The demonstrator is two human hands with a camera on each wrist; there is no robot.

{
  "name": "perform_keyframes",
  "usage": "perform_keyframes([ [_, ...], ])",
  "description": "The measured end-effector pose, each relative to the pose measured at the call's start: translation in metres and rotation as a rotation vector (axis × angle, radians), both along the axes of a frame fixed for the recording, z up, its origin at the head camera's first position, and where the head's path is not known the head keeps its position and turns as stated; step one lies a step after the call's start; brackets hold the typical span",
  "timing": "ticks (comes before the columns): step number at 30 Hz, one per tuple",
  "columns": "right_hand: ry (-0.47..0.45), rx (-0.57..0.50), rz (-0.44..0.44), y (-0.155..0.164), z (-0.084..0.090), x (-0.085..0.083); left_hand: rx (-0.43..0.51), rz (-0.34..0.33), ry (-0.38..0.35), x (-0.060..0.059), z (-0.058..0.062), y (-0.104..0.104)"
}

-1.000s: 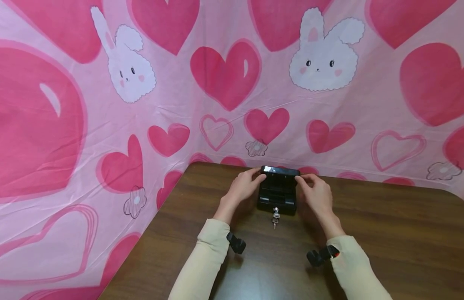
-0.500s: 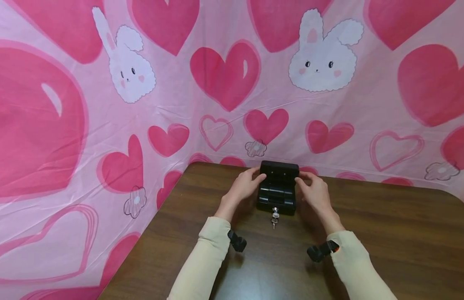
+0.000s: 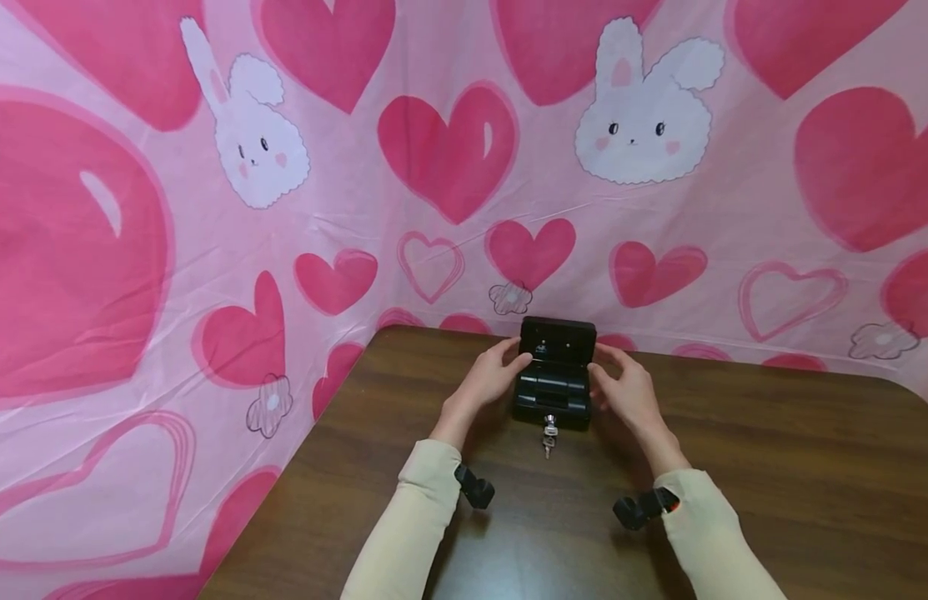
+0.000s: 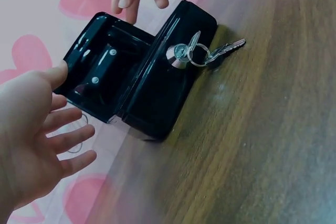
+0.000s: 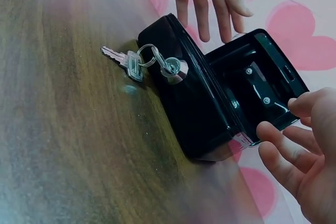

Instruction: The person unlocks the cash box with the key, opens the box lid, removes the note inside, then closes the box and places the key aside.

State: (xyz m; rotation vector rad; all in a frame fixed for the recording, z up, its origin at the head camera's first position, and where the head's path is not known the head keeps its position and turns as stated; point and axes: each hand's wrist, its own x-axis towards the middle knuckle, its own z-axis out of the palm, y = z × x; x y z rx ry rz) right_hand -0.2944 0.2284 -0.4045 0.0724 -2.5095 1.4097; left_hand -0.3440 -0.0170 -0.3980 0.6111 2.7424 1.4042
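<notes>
Now we flank the small black metal cash box with lid raised, left hand and right hand relaxed, neither grip closed; reaching inside seems next.

The cash box is glossy black, inside and outside; its raised lid is black as well, with small silver rivets on the inner face. The lock on the front is silver, and the keys hanging from it on a ring are silver metal. The desk is dark brown with a wood-grain pattern. The cloth backdrop is pale pink, printed with large and small hearts in deep pink, outlined hearts, white rabbits with pink ears and cheeks, and small grey-outlined flowers. The sleeves are cream. The wrist mounts are black; the right one shows a red mark.
</notes>
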Motion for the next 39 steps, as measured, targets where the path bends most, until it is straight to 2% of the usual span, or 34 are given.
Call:
perform_keyframes([
  [5,-0.003,0.039,0.010,0.001,0.001,0.004,0.011,-0.021,0.023,0.002,0.001,-0.005],
  [13,-0.024,0.106,0.056,0.004,-0.002,0.014,-0.006,-0.037,0.030,0.008,-0.006,-0.014],
  [26,-0.076,0.095,0.075,0.005,-0.014,0.021,-0.042,-0.062,0.025,0.023,-0.019,-0.017],
  [39,-0.107,0.138,0.116,0.009,-0.017,0.022,-0.116,-0.078,0.032,0.024,-0.023,-0.024],
])
